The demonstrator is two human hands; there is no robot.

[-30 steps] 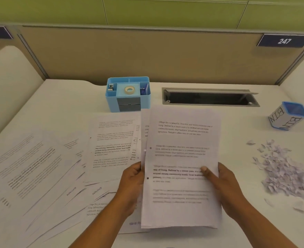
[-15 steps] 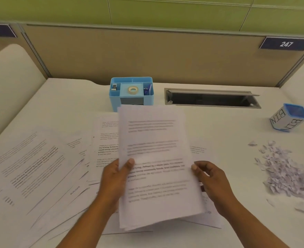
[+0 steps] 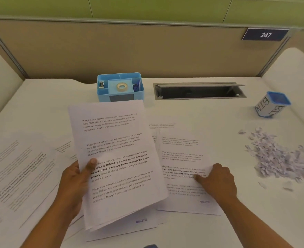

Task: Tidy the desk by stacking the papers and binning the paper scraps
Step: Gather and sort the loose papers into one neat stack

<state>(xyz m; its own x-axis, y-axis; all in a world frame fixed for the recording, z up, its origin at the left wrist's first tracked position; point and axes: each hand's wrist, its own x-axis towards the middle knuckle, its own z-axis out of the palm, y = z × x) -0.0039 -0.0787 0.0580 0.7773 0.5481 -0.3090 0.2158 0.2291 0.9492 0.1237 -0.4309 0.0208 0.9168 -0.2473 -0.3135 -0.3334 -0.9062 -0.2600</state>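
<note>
My left hand (image 3: 72,183) grips a stack of printed papers (image 3: 115,158) by its left edge, thumb on top; the stack is lifted and tilted over the desk. My right hand (image 3: 219,181) rests on a single printed sheet (image 3: 181,151) lying flat to the right of the stack, fingers bent, thumb tip on the page. More loose sheets (image 3: 22,167) are spread over the left of the desk, and another (image 3: 140,226) lies under the stack. A heap of paper scraps (image 3: 280,158) sits at the right. The small cup marked BIN (image 3: 271,104) stands behind it.
A blue desk organiser (image 3: 120,86) with a tape roll stands at the back centre. An open cable slot (image 3: 199,91) is set in the desk (image 3: 201,111) beside it. A beige partition (image 3: 147,51) closes off the back.
My right hand let go of the stack and came down on the sheet at the right. My left hand carried the stack to the left and tilted it.
</note>
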